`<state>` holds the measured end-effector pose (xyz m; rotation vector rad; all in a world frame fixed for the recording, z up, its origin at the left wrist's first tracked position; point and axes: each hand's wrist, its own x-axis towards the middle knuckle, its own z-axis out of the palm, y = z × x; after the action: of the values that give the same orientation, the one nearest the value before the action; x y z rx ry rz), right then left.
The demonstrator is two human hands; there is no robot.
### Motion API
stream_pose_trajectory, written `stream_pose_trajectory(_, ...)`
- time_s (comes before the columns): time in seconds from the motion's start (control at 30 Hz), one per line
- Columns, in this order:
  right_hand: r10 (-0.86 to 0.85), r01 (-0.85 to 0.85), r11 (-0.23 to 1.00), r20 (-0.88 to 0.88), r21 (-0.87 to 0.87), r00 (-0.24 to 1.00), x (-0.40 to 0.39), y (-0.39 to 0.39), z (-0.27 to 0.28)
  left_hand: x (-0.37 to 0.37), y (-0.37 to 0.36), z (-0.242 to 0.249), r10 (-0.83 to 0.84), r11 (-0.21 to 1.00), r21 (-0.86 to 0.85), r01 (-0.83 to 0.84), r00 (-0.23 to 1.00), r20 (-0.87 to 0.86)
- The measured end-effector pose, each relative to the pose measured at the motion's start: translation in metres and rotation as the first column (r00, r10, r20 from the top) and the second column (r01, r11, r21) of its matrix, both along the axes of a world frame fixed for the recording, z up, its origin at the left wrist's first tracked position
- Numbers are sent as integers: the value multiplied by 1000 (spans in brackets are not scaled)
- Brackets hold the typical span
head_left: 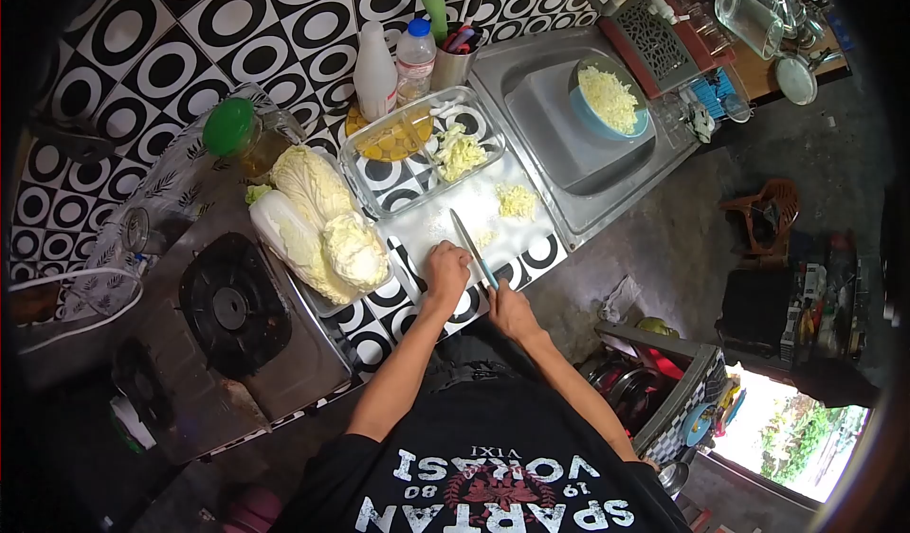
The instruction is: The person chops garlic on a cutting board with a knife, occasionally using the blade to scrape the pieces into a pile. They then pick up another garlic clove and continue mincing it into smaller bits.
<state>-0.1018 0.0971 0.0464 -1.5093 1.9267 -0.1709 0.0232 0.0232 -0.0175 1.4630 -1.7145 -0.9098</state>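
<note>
My right hand point(514, 312) is closed around the teal handle of a kitchen knife point(465, 232), its blade slanting over a white cutting board point(438, 220). Beside the blade, my left hand point(447, 271) rests on the board with its fingers curled; whatever lies under them is hidden. A small heap of chopped pale cabbage point(517, 201) sits at the board's right side. Just behind the board, a divided clear container point(365, 189) has more chopped pieces point(462, 154) in its right compartment. Whole pale cabbages point(308, 192) lie in a tray left of my hands.
A steel sink point(559, 140) adjoins the counter on the right, with a blue bowl point(626, 133) of shredded cabbage on it. The gas stove point(232, 296) stands left. At the back are a white bottle point(375, 73), a blue-capped bottle point(415, 59) and a utensil holder point(450, 71).
</note>
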Motion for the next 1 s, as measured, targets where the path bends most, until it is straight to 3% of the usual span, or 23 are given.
stream_pose_trajectory(0.23,-80,80,997,-3,-14,997,10,0,-16,2,-3,3,-58,998,-23,59,998,36)
stream_pose_trajectory(0.43,-2,1,1000,-13,-22,1000,4,-19,-16,3,2,5,-64,998,-13,64,997,37)
stream_pose_trajectory(0.73,8,-8,1000,59,-10,998,-10,-2,-4,-4,6,12,15,998,-58,-13,999,39)
stream_pose_trajectory(0.93,9,-17,998,143,58,990,-23,-4,8,-12,9,16,113,990,-98,-101,985,129)
stream_pose_trajectory(1.0,-64,61,998,195,19,979,-34,-1,7,-16,11,21,143,989,-69,-134,978,155)
